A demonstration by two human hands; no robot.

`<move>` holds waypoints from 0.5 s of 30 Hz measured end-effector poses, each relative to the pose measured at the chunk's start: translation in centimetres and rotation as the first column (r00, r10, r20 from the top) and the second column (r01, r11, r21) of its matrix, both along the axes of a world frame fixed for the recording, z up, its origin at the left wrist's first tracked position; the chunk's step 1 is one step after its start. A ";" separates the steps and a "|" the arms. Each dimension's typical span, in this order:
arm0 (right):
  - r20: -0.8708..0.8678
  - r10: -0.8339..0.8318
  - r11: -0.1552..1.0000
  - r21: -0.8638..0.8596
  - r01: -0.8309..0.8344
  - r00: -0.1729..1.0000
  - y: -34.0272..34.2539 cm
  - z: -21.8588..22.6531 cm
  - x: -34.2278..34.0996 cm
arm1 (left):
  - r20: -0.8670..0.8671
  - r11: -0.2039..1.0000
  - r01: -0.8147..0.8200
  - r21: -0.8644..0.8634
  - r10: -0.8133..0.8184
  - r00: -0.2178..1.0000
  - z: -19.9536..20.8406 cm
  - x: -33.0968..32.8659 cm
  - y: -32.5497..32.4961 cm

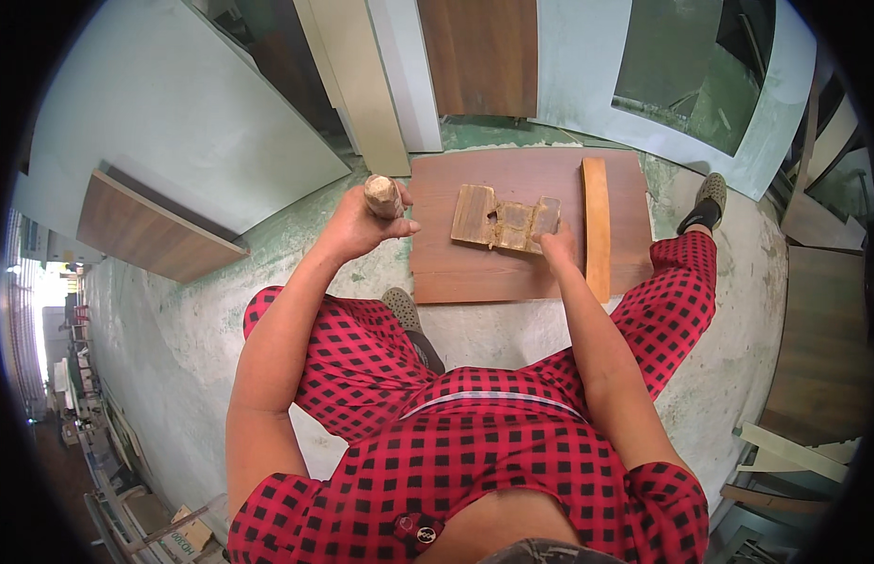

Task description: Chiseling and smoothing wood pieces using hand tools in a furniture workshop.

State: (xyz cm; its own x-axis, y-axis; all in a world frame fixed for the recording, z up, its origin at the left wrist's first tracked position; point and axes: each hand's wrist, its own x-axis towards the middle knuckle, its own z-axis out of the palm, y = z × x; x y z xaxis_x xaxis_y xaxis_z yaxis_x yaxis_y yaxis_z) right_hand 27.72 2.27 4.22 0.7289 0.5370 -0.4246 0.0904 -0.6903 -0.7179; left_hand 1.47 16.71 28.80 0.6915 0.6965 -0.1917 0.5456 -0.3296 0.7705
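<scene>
My left hand [354, 226] is closed around a thick wooden handle [383, 195], raised off the left edge of a brown board [442, 273]. The handle's rough, pale end points up at me; whatever lies at its other end is hidden. On the board lies a worn wooden piece [475, 212] in several joined blocks, with a dark hole and ragged seams. The fingers of my right hand [557, 247] grip this piece at its right end. Just right of that hand, a curved light wooden bar [597, 226] lies lengthwise across the board.
My legs are spread on either side of the brown board, which lies on a stained concrete floor [202, 320]. Large pale panels [174, 103] lean at the left and far side. A brown plank [150, 226] rests against one. Scrap boards [803, 451] stand at the right.
</scene>
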 end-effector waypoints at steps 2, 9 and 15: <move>0.046 0.043 0.996 -0.085 -0.039 0.998 0.0 0.1 -0.3 | -0.017 1.000 0.008 0.011 -0.008 1.000 -0.2 0.1 -0.1; 0.387 0.395 0.915 -0.085 -0.395 0.833 1.9 1.1 -3.1 | -0.083 0.999 0.014 0.050 -0.010 0.996 0.4 -0.1 -0.5; 0.338 0.641 0.764 -0.195 -0.615 0.690 2.1 0.6 -5.6 | -0.102 0.999 -0.011 0.045 0.015 0.995 0.8 -0.5 -0.6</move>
